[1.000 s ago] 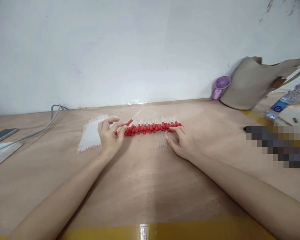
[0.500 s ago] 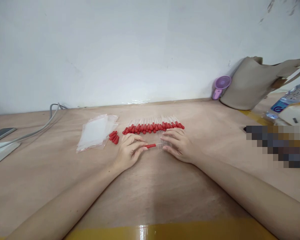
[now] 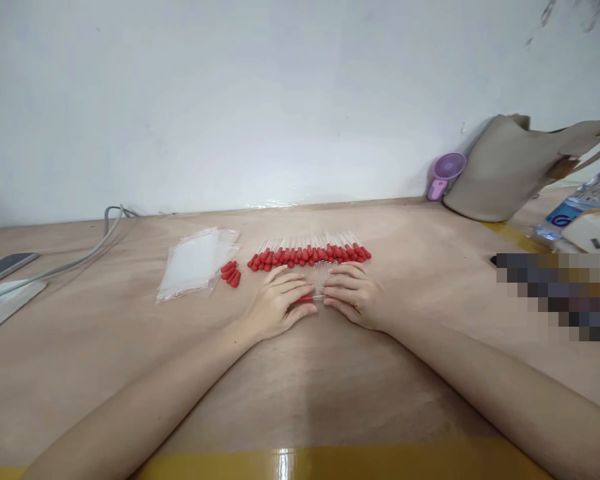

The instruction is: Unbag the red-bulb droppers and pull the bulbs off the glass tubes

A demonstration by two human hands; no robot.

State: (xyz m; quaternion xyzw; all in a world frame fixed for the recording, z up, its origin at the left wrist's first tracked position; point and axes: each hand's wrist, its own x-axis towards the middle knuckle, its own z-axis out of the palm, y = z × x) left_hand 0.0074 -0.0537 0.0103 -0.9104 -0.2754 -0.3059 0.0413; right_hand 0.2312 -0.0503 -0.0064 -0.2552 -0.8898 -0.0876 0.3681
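Between my hands lies a glass dropper with a red rubber bulb (image 3: 305, 299), its clear tube pointing right. My left hand (image 3: 284, 303) curls around the bulb end, thumb below and fingers above. Around the tube end is my right hand (image 3: 354, 295), its fingertips partly hiding the glass. Several loose clear glass tubes (image 3: 324, 273) lie side by side just beyond the dropper, touching or close to my right fingers. Behind both hands runs a row of droppers with red bulbs (image 3: 307, 255), bulbs toward me. Several loose red bulbs (image 3: 231, 273) sit left of my left hand.
Clear zip bags (image 3: 190, 263) are stacked at the left. A grey cable (image 3: 93, 252), a phone (image 3: 10, 267) and a white object (image 3: 15, 303) lie farther left. At the back right stand a purple fan (image 3: 449, 168), a beige bag (image 3: 500, 173) and a plastic bottle (image 3: 570, 212).
My left hand has slid right along the dropper and now covers most of its bulb. The gap between my hands is narrower. My right hand has barely moved.
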